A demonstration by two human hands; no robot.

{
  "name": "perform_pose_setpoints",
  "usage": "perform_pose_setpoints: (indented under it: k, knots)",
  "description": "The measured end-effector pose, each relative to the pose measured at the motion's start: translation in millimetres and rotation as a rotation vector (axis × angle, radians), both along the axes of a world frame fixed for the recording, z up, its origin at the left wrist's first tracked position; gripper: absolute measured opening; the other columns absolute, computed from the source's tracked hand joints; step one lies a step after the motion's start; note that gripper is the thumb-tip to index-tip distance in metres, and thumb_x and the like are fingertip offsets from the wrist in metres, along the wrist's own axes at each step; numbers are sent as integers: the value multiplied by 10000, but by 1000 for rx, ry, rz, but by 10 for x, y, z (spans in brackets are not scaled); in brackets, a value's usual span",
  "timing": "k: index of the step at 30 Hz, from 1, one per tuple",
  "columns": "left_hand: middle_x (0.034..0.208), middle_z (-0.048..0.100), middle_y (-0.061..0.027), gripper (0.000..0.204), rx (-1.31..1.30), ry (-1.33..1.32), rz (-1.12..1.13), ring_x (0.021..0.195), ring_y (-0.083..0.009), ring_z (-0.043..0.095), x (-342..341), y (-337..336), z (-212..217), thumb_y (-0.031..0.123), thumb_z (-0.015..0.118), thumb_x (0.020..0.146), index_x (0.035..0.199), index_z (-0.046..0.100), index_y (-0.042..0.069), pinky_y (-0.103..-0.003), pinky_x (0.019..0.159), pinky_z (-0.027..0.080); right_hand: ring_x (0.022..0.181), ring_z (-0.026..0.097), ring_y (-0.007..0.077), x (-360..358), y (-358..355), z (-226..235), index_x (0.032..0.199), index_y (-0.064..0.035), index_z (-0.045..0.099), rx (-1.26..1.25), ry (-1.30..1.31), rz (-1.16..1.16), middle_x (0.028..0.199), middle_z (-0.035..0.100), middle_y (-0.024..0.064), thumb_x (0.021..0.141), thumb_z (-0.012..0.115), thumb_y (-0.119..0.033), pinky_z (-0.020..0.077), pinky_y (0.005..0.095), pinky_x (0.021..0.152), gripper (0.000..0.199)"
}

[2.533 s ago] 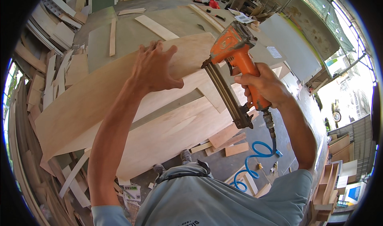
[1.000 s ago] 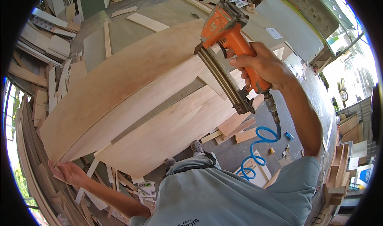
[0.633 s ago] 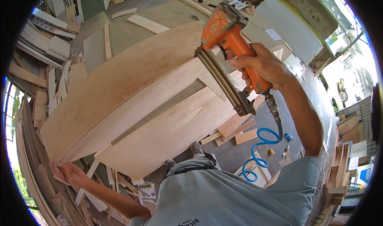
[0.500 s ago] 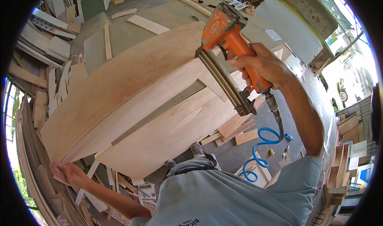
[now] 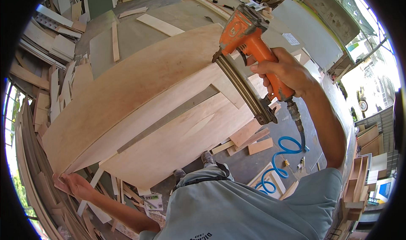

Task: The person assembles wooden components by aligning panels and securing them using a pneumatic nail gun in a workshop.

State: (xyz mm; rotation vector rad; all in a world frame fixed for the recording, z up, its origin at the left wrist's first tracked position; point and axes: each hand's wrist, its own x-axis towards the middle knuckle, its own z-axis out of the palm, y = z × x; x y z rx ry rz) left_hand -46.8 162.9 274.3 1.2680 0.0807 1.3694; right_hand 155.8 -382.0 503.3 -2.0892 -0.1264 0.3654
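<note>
Overhead, right hand [image 5: 284, 72] grips orange nail gun [image 5: 249, 49]; left hand [image 5: 76, 185] steadies plywood panel [image 5: 127, 92] (far corner).

A large panel [image 5: 127, 87] is laid in the middle, above a lower board [image 5: 186, 142] which is nearer to the person. The left hand [image 5: 76, 185] is placed on the near left corner of the panel. The nail gun [image 5: 249, 53] is held by the right hand [image 5: 287, 73] at the right end of the panel, its nose at the panel's edge. A coiled hose [image 5: 279, 164] hangs below the gun, over the floor. Offcuts [image 5: 249, 138] are scattered on the floor between board and hose. Planks [image 5: 46, 83] are stacked at the left, and a strip [image 5: 160, 25] is lying behind the panel.
</note>
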Motion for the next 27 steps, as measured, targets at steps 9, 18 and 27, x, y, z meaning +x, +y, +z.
perform_pose_setpoints:
  k: [9, 18, 27]
  knots:
    - [1217, 582, -144, 295, -3, -36, -8, 1137, -207, 524, -26, 73, -50, 88, 570, 977, 1263, 511, 40, -357, 968, 394, 593, 566, 121, -16, 7, 0, 998, 33, 609, 4, -9, 14, 709, 510, 31, 843, 698, -207, 473, 271, 474, 300]
    - [1219, 522, -102, 286, 20, -20, -17, 1188, -221, 491, -14, 28, -14, 91, 542, 982, 1257, 493, 28, -398, 1059, 344, 584, 563, 117, -21, 10, -26, 996, 33, 613, 4, -9, 22, 693, 508, 27, 848, 694, -208, 470, 267, 467, 294]
    - [1217, 523, -79, 284, 6, -32, -47, 1194, -217, 493, -42, 82, -78, 68, 549, 975, 1253, 506, 34, -382, 1053, 352, 587, 565, 115, -32, -2, -39, 1025, 27, 606, -1, -2, 12, 689, 517, 31, 852, 690, -218, 487, 274, 478, 312]
